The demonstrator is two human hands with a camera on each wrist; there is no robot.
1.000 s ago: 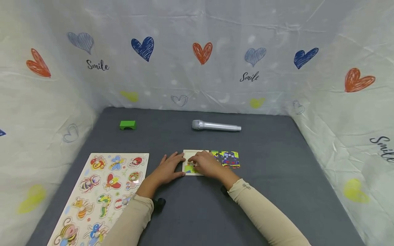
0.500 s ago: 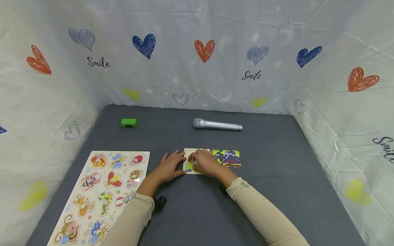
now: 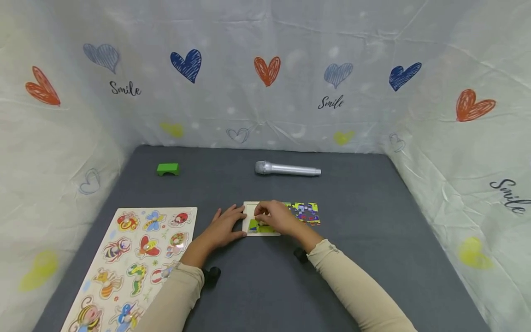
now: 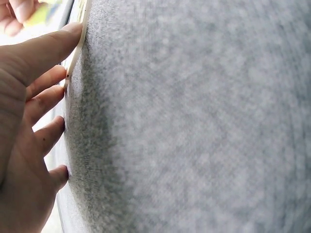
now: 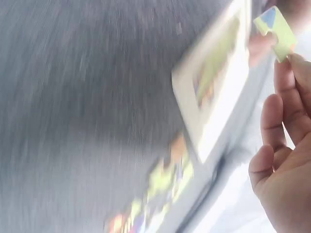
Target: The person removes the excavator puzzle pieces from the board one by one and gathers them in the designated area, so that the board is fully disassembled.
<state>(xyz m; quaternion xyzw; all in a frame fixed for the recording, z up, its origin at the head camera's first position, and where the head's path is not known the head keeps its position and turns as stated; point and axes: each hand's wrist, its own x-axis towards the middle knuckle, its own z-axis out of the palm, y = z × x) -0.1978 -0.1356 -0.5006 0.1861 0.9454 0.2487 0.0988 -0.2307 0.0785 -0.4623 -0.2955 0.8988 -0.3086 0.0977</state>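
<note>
A small light wooden puzzle tray (image 3: 249,233) lies mid-table, with green and yellow pieces fitted along its near side. My left hand (image 3: 221,228) touches its left edge, thumb and fingers spread and fairly straight; in the left wrist view the thumb (image 4: 53,46) meets the tray's rim. Above the tray, my right hand (image 3: 278,216) pinches a puzzle piece (image 5: 286,41) between thumb and fingertips. That piece is yellow-green with a blue corner. Right of the tray lie several puzzle pieces (image 3: 307,212), partly covered by the right hand and blurred in the right wrist view.
A large white insect puzzle board (image 3: 141,230) lies on the left, under the left forearm. Farther back stand a green arched block (image 3: 168,169) and a silver microphone (image 3: 288,168). A patterned cloth (image 3: 228,101) surrounds the back and sides of the dark table (image 3: 373,240).
My right hand has risen slightly off the tray, showing more of the green pieces fitted near its front. The left hand stays at the tray's edge. The head view has shifted a little.
</note>
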